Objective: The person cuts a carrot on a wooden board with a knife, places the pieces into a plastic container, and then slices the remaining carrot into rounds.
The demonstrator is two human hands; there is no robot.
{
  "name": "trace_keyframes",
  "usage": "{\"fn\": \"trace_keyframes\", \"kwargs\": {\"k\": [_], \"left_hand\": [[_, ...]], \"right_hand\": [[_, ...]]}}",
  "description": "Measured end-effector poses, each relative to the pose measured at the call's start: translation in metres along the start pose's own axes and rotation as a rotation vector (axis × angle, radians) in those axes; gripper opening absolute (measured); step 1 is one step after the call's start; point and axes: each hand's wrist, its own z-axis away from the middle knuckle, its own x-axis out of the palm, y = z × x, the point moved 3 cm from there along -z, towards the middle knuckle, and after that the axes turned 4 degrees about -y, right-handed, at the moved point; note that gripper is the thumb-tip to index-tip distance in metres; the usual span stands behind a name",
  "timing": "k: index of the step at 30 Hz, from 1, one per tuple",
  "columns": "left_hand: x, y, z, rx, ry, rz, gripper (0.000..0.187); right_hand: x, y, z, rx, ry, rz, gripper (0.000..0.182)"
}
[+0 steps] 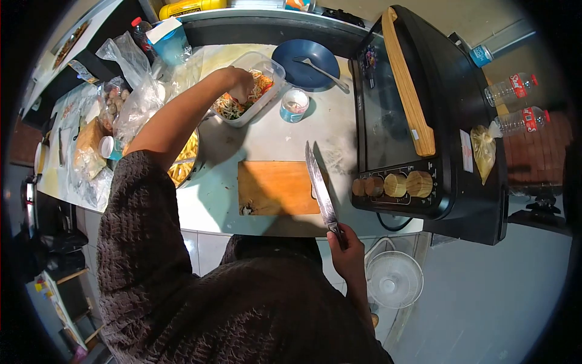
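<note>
My right hand (pixel 348 252) grips the handle of a long kitchen knife (pixel 321 187), its blade pointing away from me beside the right edge of a wooden cutting board (pixel 276 188). Dark bits lie on the board's near left corner. At the back, my left hand (pixel 240 85) reaches down into a clear plastic container (pixel 265 108) of shredded vegetables (pixel 229 107). Its fingers look curled together; their tips and whatever they hold are hidden. A small open tub (pixel 294 105) stands right of the container, near a dark blue plate (pixel 308 56) with a fork (pixel 321 71).
A black toaster oven (pixel 397 115) takes up the right side, bottles (pixel 518 121) on top. Cut yellow pieces fill a bowl (pixel 185 159) partly under my left arm. Plastic bags (pixel 130 115) crowd the left. A white basket (pixel 395 279) sits below the counter edge.
</note>
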Motion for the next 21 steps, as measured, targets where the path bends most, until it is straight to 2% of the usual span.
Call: {"fn": "trace_keyframes", "kwargs": {"k": [2,6,11,14,15,19,21], "left_hand": [[0.004,-0.003,-0.004,0.071,0.149,0.013,0.028],[0.003,0.001,-0.004,0.086,0.177,-0.046,0.025],[-0.015,0.008,0.014,0.001,0.095,-0.036,0.033],[-0.01,-0.011,-0.009,0.038,0.053,-0.032,0.036],[-0.011,-0.016,-0.008,0.034,0.104,0.08,0.036],[-0.009,-0.028,-0.011,0.071,0.157,0.134,0.03],[-0.009,-0.036,-0.012,0.217,0.347,0.178,0.022]], "right_hand": [[-0.002,-0.001,0.002,0.0,-0.021,-0.04,0.038],[-0.008,0.0,0.0,-0.052,0.006,-0.049,0.037],[-0.01,0.008,0.0,-0.031,0.023,-0.037,0.036],[-0.008,0.009,-0.001,-0.016,0.013,-0.05,0.035],[-0.007,0.008,-0.001,-0.021,0.012,-0.051,0.035],[-0.002,0.009,-0.006,-0.004,0.008,-0.067,0.034],[0.001,0.008,-0.008,-0.03,0.018,-0.076,0.033]]}}
